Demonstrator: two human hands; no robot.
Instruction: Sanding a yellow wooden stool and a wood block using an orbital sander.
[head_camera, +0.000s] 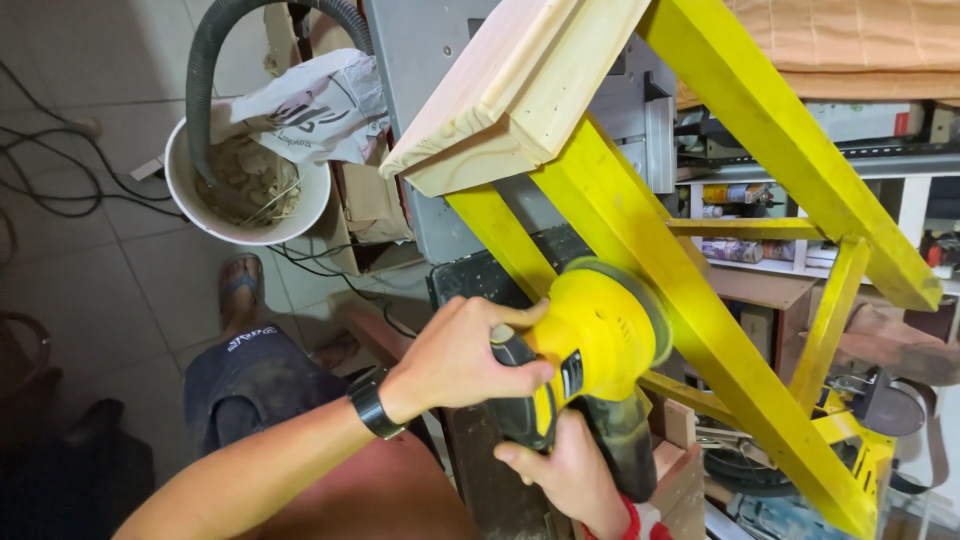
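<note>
My left hand, a black band on its wrist, wraps over the top rear of a yellow and black orbital sander. My right hand, with a red band at the wrist, grips the sander's black handle from below. The sander's pad presses against a slanted leg of a yellow-painted wooden frame. An unpainted pale wood top caps that frame at the upper middle. More yellow legs and rungs run to the right.
A white bucket of shavings stands on the tiled floor at left, with a dark hose arching into it and a crumpled bag beside it. Cables trail at far left. My sandalled foot is below. Cluttered shelves stand behind the frame.
</note>
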